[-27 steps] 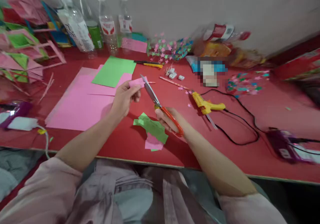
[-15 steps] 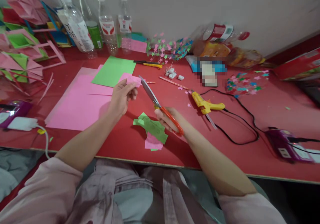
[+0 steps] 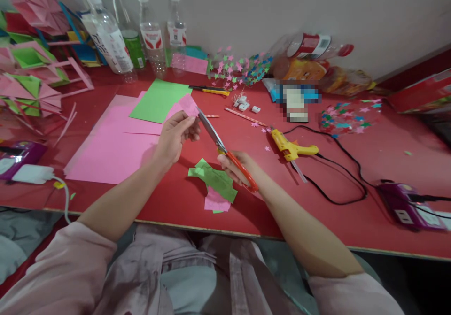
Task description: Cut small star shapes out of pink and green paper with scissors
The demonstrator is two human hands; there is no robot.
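Note:
A small piece of pink paper (image 3: 186,104) is pinched between the thumb and fingers of my left hand (image 3: 178,134). My right hand (image 3: 237,165) is wrapped round the orange handles of a pair of scissors (image 3: 215,139). Their blades point up and left, with the tips at the right edge of the pink piece; whether they touch it I cannot tell. Below my hands lie green paper cutouts (image 3: 216,182) on top of a pink scrap (image 3: 216,200). Behind my left hand a green sheet (image 3: 160,100) overlaps large pink sheets (image 3: 109,141).
A yellow glue gun (image 3: 291,147) with a black cord lies at the right. A pencil (image 3: 244,116) and a box cutter (image 3: 211,90) are farther back. Plastic bottles (image 3: 152,40) stand along the wall, and paper models (image 3: 31,89) fill the left. A purple box (image 3: 405,204) sits far right.
My left hand has turned the small pink paper, so it now tilts upward, and has shifted slightly right toward the scissor tips. The right hand and scissors have barely moved.

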